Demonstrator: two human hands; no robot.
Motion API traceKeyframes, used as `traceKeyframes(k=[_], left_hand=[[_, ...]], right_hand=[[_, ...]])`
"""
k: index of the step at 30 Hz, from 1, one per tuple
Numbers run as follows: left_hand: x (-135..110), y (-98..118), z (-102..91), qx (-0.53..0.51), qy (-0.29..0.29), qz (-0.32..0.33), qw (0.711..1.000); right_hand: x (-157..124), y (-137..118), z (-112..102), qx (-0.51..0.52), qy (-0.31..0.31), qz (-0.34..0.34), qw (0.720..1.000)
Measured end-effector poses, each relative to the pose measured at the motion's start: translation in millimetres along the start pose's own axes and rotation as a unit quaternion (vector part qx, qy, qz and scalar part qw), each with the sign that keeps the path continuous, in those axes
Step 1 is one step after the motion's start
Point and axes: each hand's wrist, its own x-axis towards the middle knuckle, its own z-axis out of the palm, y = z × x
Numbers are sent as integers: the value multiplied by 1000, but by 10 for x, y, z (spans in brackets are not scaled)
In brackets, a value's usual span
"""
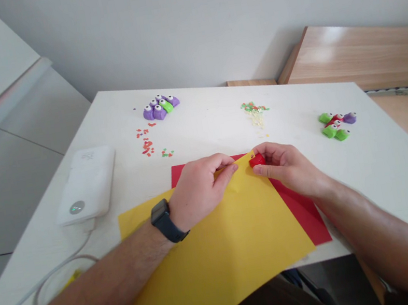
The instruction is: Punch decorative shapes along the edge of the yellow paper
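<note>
A large yellow paper sheet [222, 254] slants over the near table edge, partly covering a red sheet [304, 208]. My left hand [202, 187], with a dark watch on its wrist, pinches the yellow sheet's far edge between thumb and fingers. A small red craft punch [256, 160] sits at the yellow sheet's far right corner. Around it my right hand [285, 167] is closed, thumb on the near side and fingers behind. Whether the corner lies inside the punch's slot is hard to make out.
Several purple punches [157, 109] with a green one stand back left; green, red and purple punches [337, 126] lie at right. Red paper cutouts [147, 145] and a green, orange and pale pile [255, 111] are scattered behind. A white power bank [89, 186] with cable lies left.
</note>
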Motion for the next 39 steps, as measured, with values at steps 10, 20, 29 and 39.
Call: traceKeyframes(k=[10,20,29,39], left_hand=[[-4,-20,14,8,-3,-2,1000],[2,-26,10,13,0,-2,1000],[-4,-23,6,31,-1,1,1000],[-11,-22,11,41,-6,1,999]], right_hand=[[46,63,-9,-14,-5,-3,1000],[70,88,-25,-33,0,-10,999],[73,98,-41,-43,7,-4,999],[105,113,-32,-64,12,-9,998]])
